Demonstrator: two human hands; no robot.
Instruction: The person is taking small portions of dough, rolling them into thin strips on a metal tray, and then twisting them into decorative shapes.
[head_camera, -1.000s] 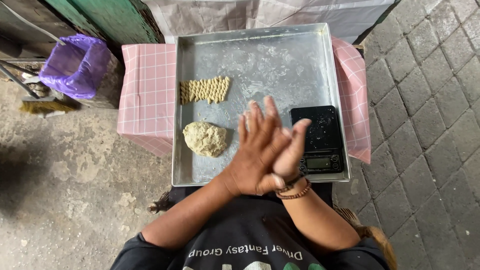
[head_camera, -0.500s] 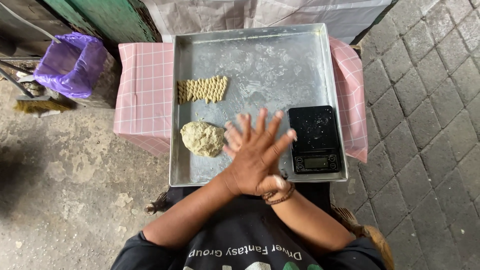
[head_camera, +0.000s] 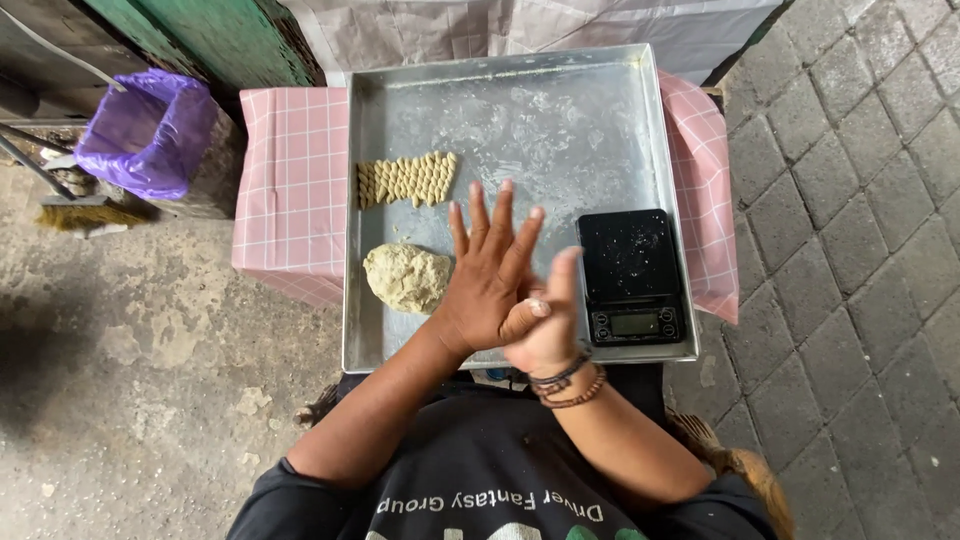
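Table (head_camera: 290, 190) under a pink checked cloth carries a large square metal tray (head_camera: 560, 130), dusted with flour, that covers most of it. On the tray's right side lies a flat black kitchen scale (head_camera: 632, 275); at its left lies a pale lump of dough (head_camera: 407, 278), and beyond that a tight row of small ridged dough pieces (head_camera: 405, 180).

Above the near edge of the tray the two palms press flat together. The left hand (head_camera: 487, 280) is on top with fingers spread wide, just beside the dough lump but apart from it; the right hand (head_camera: 543, 330), bracelets at the wrist, lies beneath it. Whether anything sits between the palms cannot be told.

The lump looks soft, light and somewhat sticky, likely to dent or tear under a pinch; it is best cupped from below around its edges, or a bit pulled off its rim. The shaped pieces look fragile and would want a light touch at the ends.
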